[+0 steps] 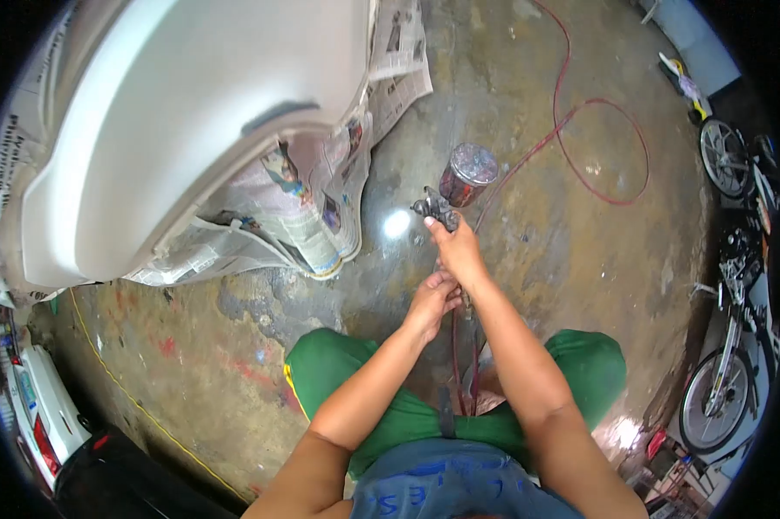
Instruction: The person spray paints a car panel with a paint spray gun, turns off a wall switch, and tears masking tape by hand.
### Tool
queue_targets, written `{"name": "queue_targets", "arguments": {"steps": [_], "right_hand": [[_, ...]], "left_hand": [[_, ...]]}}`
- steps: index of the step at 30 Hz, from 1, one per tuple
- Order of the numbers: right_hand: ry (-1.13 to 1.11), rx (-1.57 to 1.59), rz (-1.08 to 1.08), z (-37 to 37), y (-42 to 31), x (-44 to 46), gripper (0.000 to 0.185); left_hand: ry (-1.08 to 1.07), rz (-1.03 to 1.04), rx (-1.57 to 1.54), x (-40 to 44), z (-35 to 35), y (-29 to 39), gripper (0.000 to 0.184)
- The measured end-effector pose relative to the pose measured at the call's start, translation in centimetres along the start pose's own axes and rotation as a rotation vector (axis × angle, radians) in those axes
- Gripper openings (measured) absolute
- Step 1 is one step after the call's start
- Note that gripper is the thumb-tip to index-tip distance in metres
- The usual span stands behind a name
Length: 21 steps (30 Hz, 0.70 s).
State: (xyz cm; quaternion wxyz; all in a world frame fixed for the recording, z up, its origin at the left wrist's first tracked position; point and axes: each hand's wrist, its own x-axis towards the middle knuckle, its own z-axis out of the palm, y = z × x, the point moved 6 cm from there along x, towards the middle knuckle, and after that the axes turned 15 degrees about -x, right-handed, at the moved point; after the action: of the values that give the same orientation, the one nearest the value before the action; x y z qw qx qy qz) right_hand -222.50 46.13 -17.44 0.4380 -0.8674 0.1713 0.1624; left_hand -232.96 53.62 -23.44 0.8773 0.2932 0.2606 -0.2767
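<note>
My right hand [459, 253] is wrapped around a spray gun [437, 208], whose paint-stained cup [469, 175] faces away from me. Just below it, my left hand [431, 304] is closed with curled fingers at the red air hose [456, 363] under the gun's handle; the exact grip is partly hidden. Ahead and to the left stands a pale silver-white car body panel [191, 112], with newspaper masking [320, 208] taped along its lower edge. The gun is apart from the panel.
The red hose [571, 112] loops across the stained concrete floor [580, 259]. A yellow cord [139, 402] runs along the left. Motorbike parts with a wheel [714, 400] stand at the right edge, and a white car rear [48, 406] is at lower left.
</note>
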Motion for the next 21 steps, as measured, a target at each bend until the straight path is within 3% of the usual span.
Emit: {"name": "queue_targets", "arguments": {"steps": [2,8,12,13,21], "right_hand": [[-0.076,0.099,0.039,-3.0,-4.4,-1.8,0.042],[-0.119,0.265,-0.276,-7.4,-10.4,-0.5,0.041],[-0.254,0.288,-0.301,-8.7,-11.6,-0.1,0.049],[-0.358,0.280,-0.276,-8.9,-11.9,-0.1,0.040],[-0.417,0.409,-0.474,-9.0,-12.4,0.0,0.044]], "left_hand": [[0.004,0.054,-0.024,-1.5,2.9,1.9,0.009],[-0.004,0.227,0.016,-2.2,9.5,7.1,0.012],[0.010,0.317,0.095,-2.0,11.1,8.3,0.019],[0.014,0.337,0.110,-2.0,11.2,8.1,0.021],[0.140,0.433,0.182,-3.5,12.8,8.2,0.029]]}}
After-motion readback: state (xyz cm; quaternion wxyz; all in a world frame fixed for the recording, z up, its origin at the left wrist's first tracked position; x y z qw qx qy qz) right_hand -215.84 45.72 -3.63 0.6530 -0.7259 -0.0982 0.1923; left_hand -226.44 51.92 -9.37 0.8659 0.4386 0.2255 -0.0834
